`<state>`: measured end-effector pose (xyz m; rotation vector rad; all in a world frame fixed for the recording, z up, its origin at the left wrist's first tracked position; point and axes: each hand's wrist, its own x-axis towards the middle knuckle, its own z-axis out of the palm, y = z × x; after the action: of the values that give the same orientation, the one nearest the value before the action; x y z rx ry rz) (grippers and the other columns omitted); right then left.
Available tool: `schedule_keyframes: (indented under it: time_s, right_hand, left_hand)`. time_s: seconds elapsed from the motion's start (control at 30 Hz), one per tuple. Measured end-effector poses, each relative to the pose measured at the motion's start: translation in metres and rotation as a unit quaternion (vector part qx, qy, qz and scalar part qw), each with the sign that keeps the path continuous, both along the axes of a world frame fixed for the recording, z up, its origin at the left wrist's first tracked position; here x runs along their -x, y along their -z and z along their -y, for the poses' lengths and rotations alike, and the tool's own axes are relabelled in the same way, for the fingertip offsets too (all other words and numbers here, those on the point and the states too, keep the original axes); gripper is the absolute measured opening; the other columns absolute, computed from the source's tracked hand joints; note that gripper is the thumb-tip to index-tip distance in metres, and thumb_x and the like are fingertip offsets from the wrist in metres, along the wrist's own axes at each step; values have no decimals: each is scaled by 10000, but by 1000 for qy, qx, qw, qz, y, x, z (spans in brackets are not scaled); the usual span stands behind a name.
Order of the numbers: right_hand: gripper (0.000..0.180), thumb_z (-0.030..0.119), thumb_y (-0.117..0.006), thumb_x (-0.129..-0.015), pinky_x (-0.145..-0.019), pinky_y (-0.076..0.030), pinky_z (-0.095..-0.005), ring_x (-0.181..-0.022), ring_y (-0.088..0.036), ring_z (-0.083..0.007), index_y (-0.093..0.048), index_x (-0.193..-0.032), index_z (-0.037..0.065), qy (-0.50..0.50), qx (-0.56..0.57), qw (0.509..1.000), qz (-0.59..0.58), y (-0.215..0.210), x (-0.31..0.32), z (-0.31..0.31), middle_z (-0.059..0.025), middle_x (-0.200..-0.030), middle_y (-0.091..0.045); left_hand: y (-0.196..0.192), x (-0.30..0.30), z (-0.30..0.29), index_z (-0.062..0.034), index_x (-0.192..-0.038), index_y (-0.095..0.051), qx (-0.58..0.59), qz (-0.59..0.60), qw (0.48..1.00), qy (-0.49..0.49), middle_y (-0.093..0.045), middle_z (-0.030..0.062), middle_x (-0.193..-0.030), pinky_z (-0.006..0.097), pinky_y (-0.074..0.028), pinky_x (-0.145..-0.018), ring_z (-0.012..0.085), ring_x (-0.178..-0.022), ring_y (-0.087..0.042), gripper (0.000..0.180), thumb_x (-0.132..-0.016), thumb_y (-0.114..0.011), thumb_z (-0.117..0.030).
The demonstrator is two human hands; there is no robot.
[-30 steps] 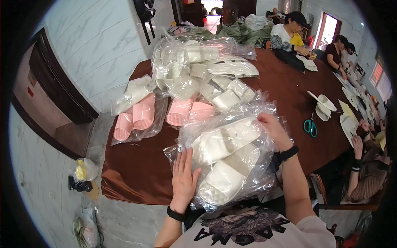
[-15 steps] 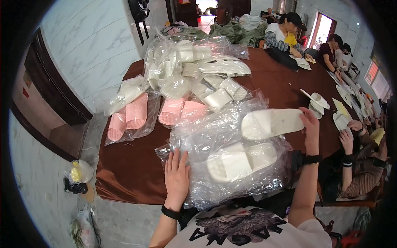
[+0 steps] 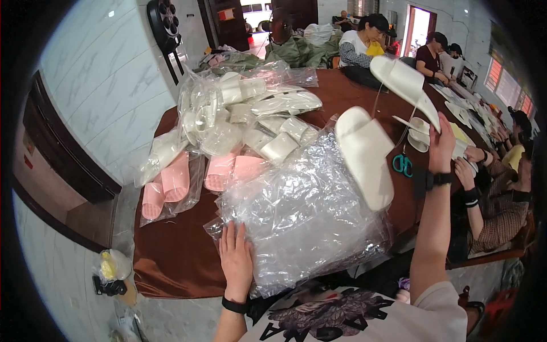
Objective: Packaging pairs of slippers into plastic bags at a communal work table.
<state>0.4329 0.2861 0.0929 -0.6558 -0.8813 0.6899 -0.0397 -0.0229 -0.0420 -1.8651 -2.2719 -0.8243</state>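
My right hand [image 3: 441,142] is raised above the table's right side and grips a white slipper [image 3: 405,85] by its heel end. A second white slipper [image 3: 366,155] dangles below it on a thin string. My left hand [image 3: 236,259] lies flat, fingers apart, on the near left corner of a crumpled clear plastic bag [image 3: 302,216] that rests on the brown table [image 3: 176,251].
Bagged pink slippers [image 3: 171,182] and bagged white slippers [image 3: 250,108] pile up on the table's far left. Teal scissors [image 3: 403,164] lie right of the bag. Other people sit along the right side and far end. A marble wall runs on the left.
My right hand pulled the pair of white slippers out of the clear bag and lifted them high to the right. The bag has gone flat. My left hand stayed on it.
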Motion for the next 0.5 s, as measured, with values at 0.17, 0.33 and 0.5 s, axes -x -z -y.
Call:
schedule_keyframes:
  time_s: [0.17,0.33,0.5]
  right_hand:
    - [392,69,-502,-1007,-1000,-557,-387,-1138,-629,-343,-428,-1356,-93,-94,-51,983,-151,-19,-48,-78,-204,-1251,-584]
    - [492,190,-576,-961,-981,-426,-346,-1134,-571,-226,-473,-1412,21,89,50,977,189,-19,49,-27,-104,-1317,-572]
    - [504,153,-565,-986,-1132,-322,-327,-1357,-440,-192,-453,-1458,13,-132,36,864,485,21,115,57,-104,-1462,-507]
  left_hand:
    - [-7,-9,-6,-64,-1416,-499,-1,3,1000,-7,-412,188,-1512,528,-318,-1138,397,-1384,-391,488,-938,-565,-134]
    - [-7,-5,-1,-67,-1419,-493,-4,13,1000,-13,-406,182,-1517,522,-317,-1142,398,-1388,-388,496,-933,-577,-123]
    - [-15,-1,5,-64,-1430,-483,-37,93,995,4,-384,184,-1533,528,-293,-1156,401,-1413,-356,511,-926,-569,-57]
